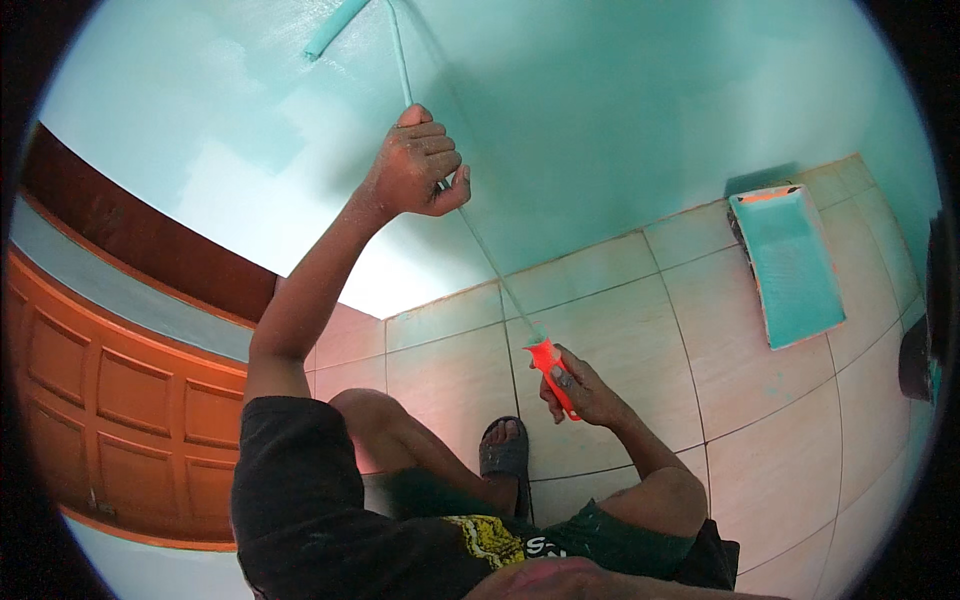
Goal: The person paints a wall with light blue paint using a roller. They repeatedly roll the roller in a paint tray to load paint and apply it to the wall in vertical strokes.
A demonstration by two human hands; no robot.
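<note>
My left hand [424, 161] grips the thin metal rod [491, 259] of a paint roller partway up. Lower down, my right hand [589, 390] is wrapped around the roller's red-orange plastic handle [553, 375]. The rod slants from the handle up to the left. At its far end the roller sleeve [335, 28], coated in turquoise paint, lies against the wall [585, 142]. Part of the sleeve is cut off by the picture's top edge. Turquoise paint covers much of the wall, with a whiter patch [240, 176] at left.
A paint tray [795, 262] with turquoise paint stands on the tiled floor [772, 450] near the wall. A dark container [915, 360] is at the right rim. To the left is an orange-brown panelled door [135, 405]. My sandalled foot [504, 450] rests on the tiles.
</note>
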